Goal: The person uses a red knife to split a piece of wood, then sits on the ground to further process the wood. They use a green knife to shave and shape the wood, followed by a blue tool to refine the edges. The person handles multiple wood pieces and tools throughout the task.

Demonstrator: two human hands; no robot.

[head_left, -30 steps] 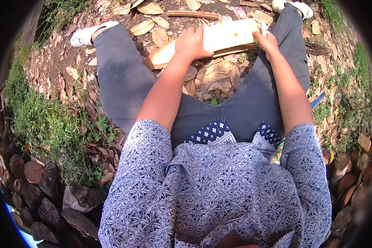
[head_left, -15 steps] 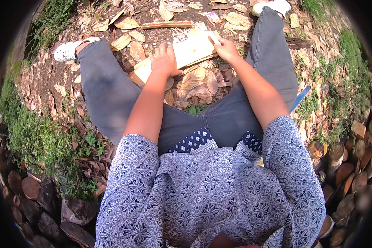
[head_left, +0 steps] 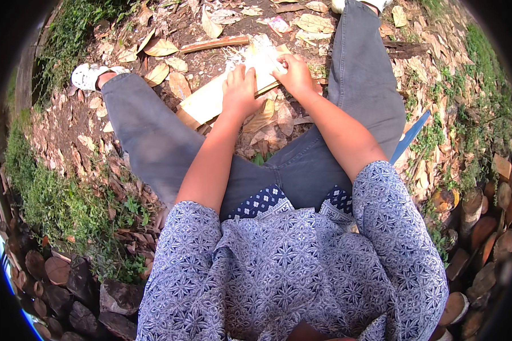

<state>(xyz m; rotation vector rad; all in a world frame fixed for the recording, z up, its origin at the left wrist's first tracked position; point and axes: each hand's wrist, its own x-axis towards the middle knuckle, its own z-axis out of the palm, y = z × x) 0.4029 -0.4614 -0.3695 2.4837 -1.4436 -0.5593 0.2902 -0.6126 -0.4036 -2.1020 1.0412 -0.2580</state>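
A pale, flat wooden board (head_left: pixel 206 102) lies slantwise on the leaf-covered ground between my legs, its far right part bright in the sun. My left hand (head_left: pixel 240 91) rests on the middle of the board, fingers stretched out and thumb apart. At the board's right part, my right hand (head_left: pixel 294 75) is closed in a pinch, with a small brownish piece partly showing at its fingertips. Its kind is hidden by the fingers. Thin pale wood shavings (head_left: pixel 233 55) are gathered along the board's far edge.
A split strip of wood (head_left: pixel 215 44) lies beyond the board among dry leaves (head_left: pixel 160 47). A flat blue object (head_left: pixel 411 136) sticks out beside my right leg. Cut logs (head_left: pixel 57 270) are stacked at both lower sides, with green plants (head_left: pixel 57 193) on the left.
My right hand has moved left and nearer along the board, and my left hand has shifted right, so they are closer together. The whole view has also shifted slightly.
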